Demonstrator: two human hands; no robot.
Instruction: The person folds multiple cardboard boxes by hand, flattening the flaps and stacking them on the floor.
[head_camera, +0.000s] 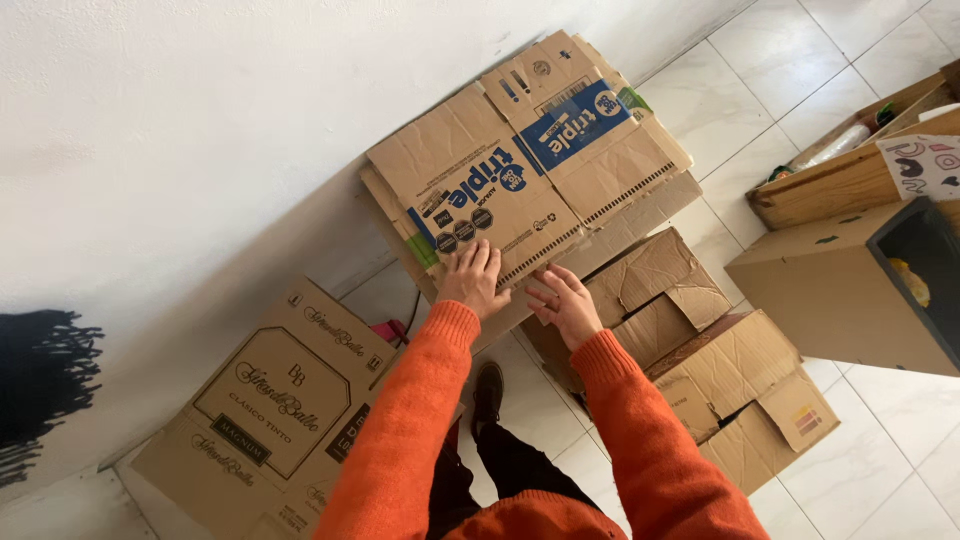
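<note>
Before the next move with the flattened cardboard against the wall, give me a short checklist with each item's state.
1. Left hand on the top flattened box: ok, fingers spread flat on its lower edge.
2. Right hand on the same stack: ok, it rests at the lower edge beside the left hand.
3. Firm grip on the sheet: cannot tell, both hands lie flat rather than closed around it.
4. Stack leaning on the white wall: ok, its far side meets the wall.
5. Floor room nearby: not ok, an open carton sits by the right hand and a printed carton by the left.
6. Foot placement: ok, on bare tile between the cartons.
</note>
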